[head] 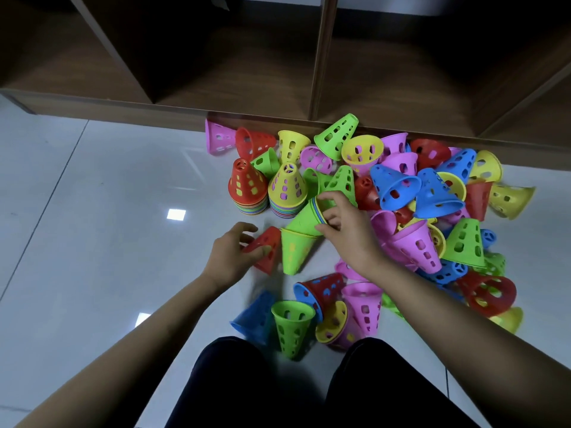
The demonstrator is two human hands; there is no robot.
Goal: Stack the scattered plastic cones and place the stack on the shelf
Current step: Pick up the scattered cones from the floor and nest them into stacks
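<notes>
**Cones still mostly loose; a third stack being built on the floor**

The plastic cones lie in a bright heap (411, 193) on the pale tiled floor (92, 196), pushed up against the foot of the wooden shelf (321, 72), whose compartments look dark and bare from here. Two upright stacks already stand at the left edge of the heap, one topped with a red cone (247, 180) and one with a yellow cone (287, 186), touching or nearly so. None of the cones is on the shelf.

Just in front of those stacks, the right hand (346, 227) is closed around the wide end of a short nested stack with a green cone outermost (304, 220), lying on its side; coloured rims show under the fingers. The left hand (231, 254) grips a single red cone (265, 248), also tilted on its side, just beside another green cone (295, 251) that lies between the two hands.

This looks like the gathering step: loose cones being fed one by one onto the stack in the right hand. The next move, I'd judge, calls for turning the red cone so its open mouth lines up with the stack's narrow end, then sliding it on squarely so it nests rather than jams.

More cones lie nearer the person's dark-trousered knees (309, 381), among them a green one (290, 325) and a blue one (253, 316), blurred. Plenty remains to collect before anything goes up.
</notes>
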